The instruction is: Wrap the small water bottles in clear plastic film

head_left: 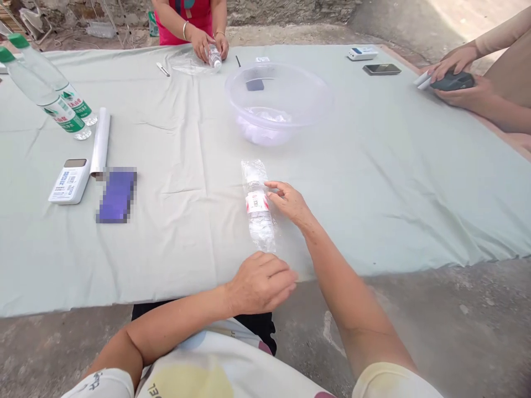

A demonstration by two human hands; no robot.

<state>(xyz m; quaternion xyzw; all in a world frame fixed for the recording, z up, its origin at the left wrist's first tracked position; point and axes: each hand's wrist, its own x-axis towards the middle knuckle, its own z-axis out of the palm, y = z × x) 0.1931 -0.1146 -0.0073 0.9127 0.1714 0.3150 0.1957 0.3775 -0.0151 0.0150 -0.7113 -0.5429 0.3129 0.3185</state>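
Note:
A small clear plastic bottle with a white and red label (257, 202) lies lengthwise in front of me, wrapped in crinkled clear film (265, 241). My right hand (291, 203) is at the bottle's right side, thumb and forefinger apart, fingertips at the edge of the film. My left hand (260, 283) is just below the near end of the film, at the table's front edge. Its fingers are curled together with the back of the hand towards me, so whatever they may hold is hidden.
Beyond the bottle stands a translucent basin (277, 124) with whitish film inside. To the left are two green-capped bottles (66, 119), a white roll (100, 142), a white power bank (70, 181) and a blurred purple item (117, 196). Across the table, a person handles another small bottle (214, 57); another person sits right.

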